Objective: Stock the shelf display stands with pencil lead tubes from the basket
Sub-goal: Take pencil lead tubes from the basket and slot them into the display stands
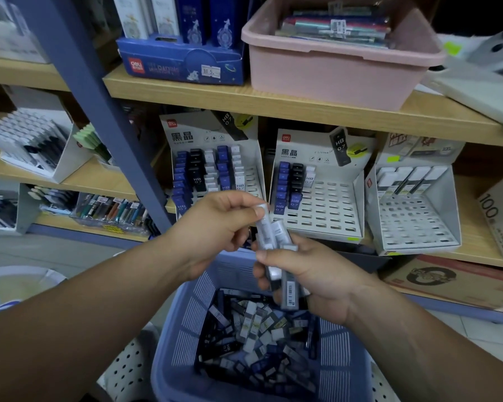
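A blue slotted basket (186,314) below my hands holds a heap of black, blue and white pencil lead tubes (253,338). My right hand (311,274) grips a bundle of several tubes (288,288) above the basket. My left hand (215,224) pinches the white top of one tube (263,224) at the bundle's upper end. On the shelf behind stand three white display stands: the left stand (212,169) is mostly filled, the middle stand (320,204) has tubes only in its left columns, the right stand (413,213) holds a few at the back.
A blue shelf post (99,111) runs diagonally at left. A pink tub (331,62) and a blue box (183,62) sit on the upper shelf. Pens in a clear tray (111,213) lie lower left. A cardboard box (447,280) lies at right.
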Demonstrator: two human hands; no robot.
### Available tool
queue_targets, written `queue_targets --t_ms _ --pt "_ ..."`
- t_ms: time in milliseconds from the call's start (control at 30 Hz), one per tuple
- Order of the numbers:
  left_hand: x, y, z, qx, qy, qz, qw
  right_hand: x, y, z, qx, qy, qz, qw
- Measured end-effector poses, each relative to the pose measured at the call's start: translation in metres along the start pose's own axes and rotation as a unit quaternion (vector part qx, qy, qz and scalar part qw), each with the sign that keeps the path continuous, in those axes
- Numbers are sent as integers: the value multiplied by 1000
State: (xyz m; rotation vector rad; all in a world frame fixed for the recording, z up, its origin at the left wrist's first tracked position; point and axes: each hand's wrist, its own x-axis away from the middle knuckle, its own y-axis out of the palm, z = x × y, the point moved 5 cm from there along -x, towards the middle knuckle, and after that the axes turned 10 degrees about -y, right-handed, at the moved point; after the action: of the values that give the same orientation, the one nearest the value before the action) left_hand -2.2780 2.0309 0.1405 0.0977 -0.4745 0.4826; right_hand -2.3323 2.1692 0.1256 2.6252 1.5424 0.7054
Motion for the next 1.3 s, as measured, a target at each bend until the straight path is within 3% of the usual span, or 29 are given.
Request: queue_targets --t_ms 167,267,400,567,667,767,900,1033,1167,1300 --pt "1 -9 4 117 -2 40 992 4 -16 3 -30 1 57 998" --pt "0 -11 7 123 11 45 991 3 -28 1 -57 -18 115 992" --pt "-2 -6 2 63 -16 -8 998 2 -41 -3 -103 -40 173 979" --pt "-2 10 -6 -95 -13 -97 991 -1 -45 -5 -79 -58 183 978" --pt "-1 18 -6 -142 8 -90 986 -4 -41 -5 -54 -61 168 983" --pt "3 20 -1 -180 82 -63 978 -7 -36 -6 -37 -65 157 985" --pt "4 13 7 -327 192 7 925 -8 -29 -7 -18 -73 140 987" --pt "2 4 -1 -377 176 -10 909 -13 -25 -6 -15 -67 129 989" --pt "-1 -3 -11 -358 118 -37 926 -19 -24 -3 -24 -62 131 989" --pt "-13 -15 -12 -348 101 -12 932 -22 -25 2 -23 -43 143 989"
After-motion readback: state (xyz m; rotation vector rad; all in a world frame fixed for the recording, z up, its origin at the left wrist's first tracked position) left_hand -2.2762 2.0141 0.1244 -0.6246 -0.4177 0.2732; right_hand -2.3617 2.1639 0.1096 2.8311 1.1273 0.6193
